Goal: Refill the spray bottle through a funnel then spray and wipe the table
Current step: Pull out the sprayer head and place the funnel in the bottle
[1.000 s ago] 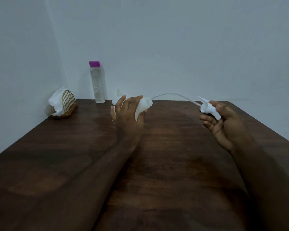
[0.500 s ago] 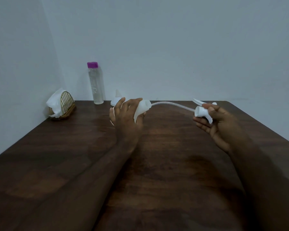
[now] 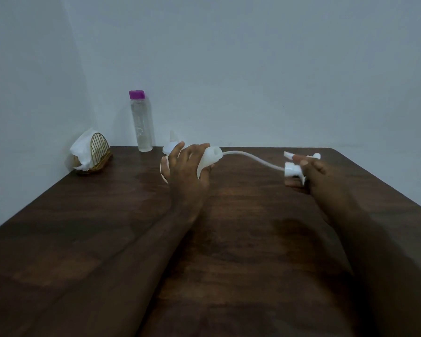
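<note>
Walls (image 3: 253, 57) of pale, plain grey-blue meet in a corner at the far left, behind a dark brown wooden worktop (image 3: 229, 263) with a streaked, slightly glossy grain. Two bare forearms reach over it from the near edge. At the far left corner stands a small arched holder of thin gold wire (image 3: 97, 152) with crumpled white tissues (image 3: 82, 147) in it. Near it, against the wall, a tall clear plastic bottle with a purple cap (image 3: 142, 122) stands upright. The left hand (image 3: 185, 166) is wrapped around a translucent white spray bottle (image 3: 210, 158), tilted with its open mouth toward the right. A thin white tube (image 3: 250, 159) curves from that mouth to the white plastic spray head (image 3: 293, 170), which the right hand (image 3: 314, 171) grips just above the worktop. Behind the left hand, a small white funnel (image 3: 171, 144) rests on the worktop, spout up, partly hidden.
</note>
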Demonstrator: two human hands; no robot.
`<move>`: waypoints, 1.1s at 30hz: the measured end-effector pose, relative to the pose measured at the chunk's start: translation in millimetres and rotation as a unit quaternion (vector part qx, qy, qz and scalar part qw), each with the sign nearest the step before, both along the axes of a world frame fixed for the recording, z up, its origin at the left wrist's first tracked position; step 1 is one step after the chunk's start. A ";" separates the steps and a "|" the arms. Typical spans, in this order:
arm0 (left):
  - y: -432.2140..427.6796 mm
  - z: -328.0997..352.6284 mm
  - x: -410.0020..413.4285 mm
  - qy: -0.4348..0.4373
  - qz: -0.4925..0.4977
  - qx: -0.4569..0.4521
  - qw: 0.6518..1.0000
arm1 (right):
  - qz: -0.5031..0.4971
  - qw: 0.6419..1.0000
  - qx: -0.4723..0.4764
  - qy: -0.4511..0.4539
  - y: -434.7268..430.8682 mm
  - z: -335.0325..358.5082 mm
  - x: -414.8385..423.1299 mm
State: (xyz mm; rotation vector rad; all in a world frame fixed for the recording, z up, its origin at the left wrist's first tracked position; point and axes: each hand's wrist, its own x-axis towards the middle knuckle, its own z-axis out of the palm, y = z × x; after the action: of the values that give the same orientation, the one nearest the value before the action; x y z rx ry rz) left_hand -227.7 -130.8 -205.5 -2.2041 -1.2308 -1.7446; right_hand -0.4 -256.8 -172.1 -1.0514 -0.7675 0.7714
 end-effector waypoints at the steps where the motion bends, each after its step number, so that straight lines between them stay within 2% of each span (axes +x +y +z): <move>1: -0.5 0.9 -0.1 0.000 0.002 0.003 1.000 | 0.005 1.000 -0.002 0.004 0.5 -1.0 -0.3; 4: -0.9 1.9 0.0 -0.009 -0.004 -0.010 1.000 | 0.043 0.999 0.004 0.019 -3.1 -1.8 0.8; 6: -2.6 1.6 -0.7 -0.010 -0.006 -0.015 1.000 | 0.010 1.000 -0.021 -0.012 -3.6 0.4 -0.3; 9: -1.5 1.4 -1.3 -0.015 -0.010 -0.026 0.999 | 0.019 1.000 -0.001 0.007 -4.5 -1.8 1.6; 12: -3.2 2.4 -1.7 -0.012 -0.001 -0.020 1.000 | 0.009 0.998 -0.034 -0.047 -6.7 0.9 2.1; 17: -4.8 1.8 -2.1 -0.005 -0.005 -0.027 1.000 | 0.024 0.998 -0.038 -0.049 -5.0 -0.4 -1.2; 21: -6.5 5.1 -3.4 -0.027 -0.024 -0.046 0.998 | 0.024 1.000 -0.001 -0.003 -10.5 3.6 3.2; 24: -9.0 8.3 -3.3 -0.044 -0.053 -0.076 0.995 | -0.019 1.000 0.000 0.010 -12.8 6.9 4.0; 28: -12.2 10.0 -2.8 -0.063 -0.097 -0.083 0.990 | -0.068 0.995 -0.004 0.073 -19.1 11.6 12.0; 33: -17.6 12.5 -3.0 -0.071 -0.148 -0.086 0.983 | -0.016 0.994 -0.010 0.110 -34.5 22.9 20.2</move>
State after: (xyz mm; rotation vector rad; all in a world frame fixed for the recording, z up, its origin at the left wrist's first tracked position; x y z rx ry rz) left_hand -230.6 -148.4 -193.0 -2.5119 -1.1692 -2.0022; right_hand 19.8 -291.3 -149.2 -0.9752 -0.5537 0.8526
